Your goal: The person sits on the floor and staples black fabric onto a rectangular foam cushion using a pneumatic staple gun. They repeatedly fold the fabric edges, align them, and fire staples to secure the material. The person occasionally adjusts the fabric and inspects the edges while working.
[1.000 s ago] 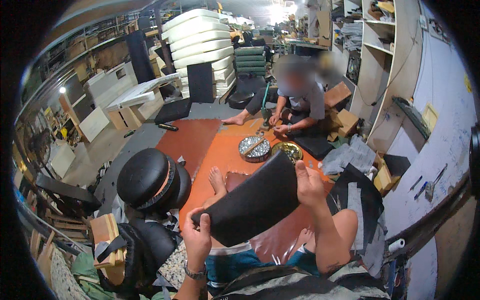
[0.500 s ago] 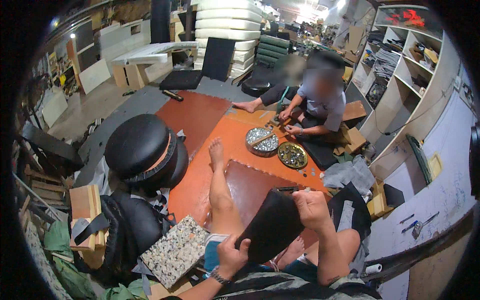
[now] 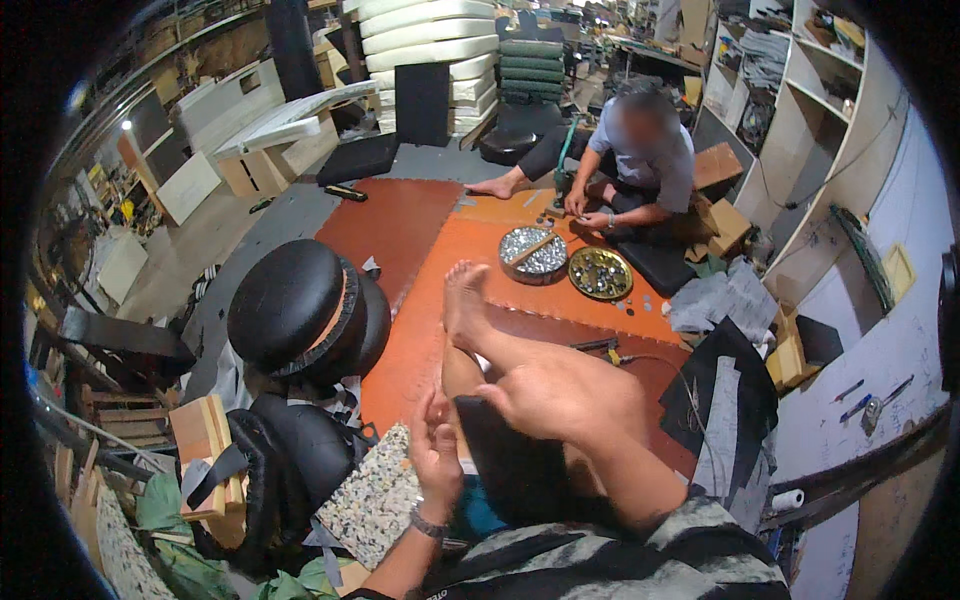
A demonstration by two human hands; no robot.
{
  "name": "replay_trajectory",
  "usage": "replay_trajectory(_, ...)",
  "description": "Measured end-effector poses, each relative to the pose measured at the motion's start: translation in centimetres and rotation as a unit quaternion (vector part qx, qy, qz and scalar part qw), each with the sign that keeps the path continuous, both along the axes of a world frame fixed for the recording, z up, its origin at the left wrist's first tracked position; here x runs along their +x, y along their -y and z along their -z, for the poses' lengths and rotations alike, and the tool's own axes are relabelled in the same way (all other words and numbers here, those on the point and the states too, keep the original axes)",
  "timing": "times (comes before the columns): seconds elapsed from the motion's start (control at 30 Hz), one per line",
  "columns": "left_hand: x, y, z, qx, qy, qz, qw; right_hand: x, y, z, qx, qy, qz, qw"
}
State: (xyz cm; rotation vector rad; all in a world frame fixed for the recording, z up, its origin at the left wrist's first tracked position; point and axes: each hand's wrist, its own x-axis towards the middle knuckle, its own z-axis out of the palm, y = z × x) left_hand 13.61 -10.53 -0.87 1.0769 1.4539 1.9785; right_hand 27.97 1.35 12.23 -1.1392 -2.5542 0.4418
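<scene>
A black padded panel (image 3: 515,455), dark and soft-looking, stands tilted in front of my lap. My right hand (image 3: 540,388) reaches across its upper edge, thumb at the top left corner and fingers mostly hidden behind; it appears closed on that edge. Beside the panel's left side is my left hand (image 3: 436,455), open, fingers pointing up, with nothing visible in it. A dark tool (image 3: 600,345) with a thin hose lies on the brown mat beyond my right hand.
Round black cushions (image 3: 290,310) are stacked at left, near a speckled foam block (image 3: 375,485). Ahead, a tin of shiny metal pieces (image 3: 533,262) and a gold tray (image 3: 600,287) of small parts stand by a seated co-worker (image 3: 645,150). Shelves (image 3: 800,110) line the right.
My right hand has swung left over the panel's top edge. My left hand has come off the panel's side and opened. The panel has turned and sits lower; the view has shifted.
</scene>
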Motion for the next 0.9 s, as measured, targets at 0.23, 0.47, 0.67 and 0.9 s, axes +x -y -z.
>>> replay_trajectory(0.23,-0.4,-4.4,-1.7,-0.132,-0.374,-0.022,0.918,-0.6,-4.6,10.3,-0.299,-0.301,-0.081,0.902)
replay_trajectory(0.47,-1.4,-5.6,9.2,-0.366,-0.031,-0.139,0.920,8.0,-0.4,17.6,-0.489,-0.202,-0.066,0.846)
replay_trajectory(0.67,2.0,-5.6,11.4,-0.314,0.068,-0.076,0.944,11.9,1.4,16.1,-0.348,-0.064,-0.156,0.922)
replay_trajectory(0.9,2.5,-4.7,6.7,-0.116,-0.284,-0.034,0.951,9.8,4.0,14.3,-0.289,-0.057,-0.153,0.943)
